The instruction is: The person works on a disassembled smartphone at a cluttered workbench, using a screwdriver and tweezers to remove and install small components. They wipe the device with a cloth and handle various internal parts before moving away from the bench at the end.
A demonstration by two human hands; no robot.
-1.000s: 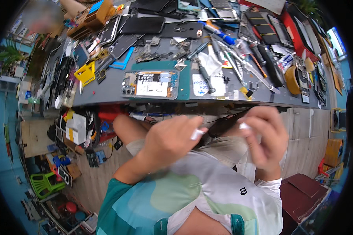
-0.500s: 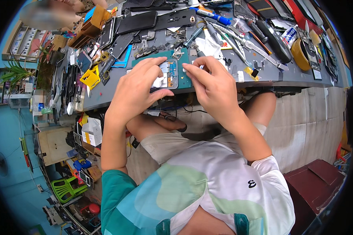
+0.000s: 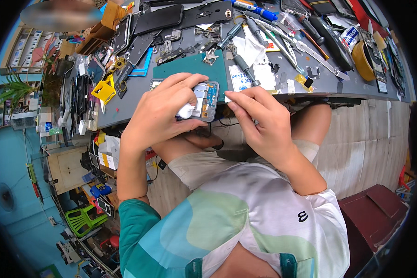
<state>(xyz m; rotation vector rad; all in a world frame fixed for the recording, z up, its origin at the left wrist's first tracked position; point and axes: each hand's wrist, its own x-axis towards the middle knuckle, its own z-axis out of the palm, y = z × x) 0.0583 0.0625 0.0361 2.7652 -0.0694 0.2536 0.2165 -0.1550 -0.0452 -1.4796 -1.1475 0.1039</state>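
My left hand (image 3: 160, 109) is closed round an opened phone (image 3: 211, 99), whose blue circuit board and pale metal shields lie bare within a clear-edged frame. Tucked under its curled fingers, over the phone, is a small rounded white bottle-like thing (image 3: 186, 111). My right hand (image 3: 266, 118) pinches a small white piece (image 3: 227, 99) between thumb and forefinger, just off the phone's right edge. A grey metallic bit (image 3: 255, 122) shows among its fingers; what it belongs to is hidden. Behind the phone lies a green mat (image 3: 192, 67) at the desk's front.
Tweezers (image 3: 282, 48), a screwdriver (image 3: 244, 67) and a white card (image 3: 241, 79) lie behind my right hand. Black phone covers (image 3: 160, 22) and loose phone parts crowd the back. A yellow holder (image 3: 104, 90) stands at left, a yellow tape roll (image 3: 363, 62) at right.
The phone and my left hand have come toward me, off the mat. My right hand has shifted right and nearer, still pinching the white piece. More of the mat and the card shows.
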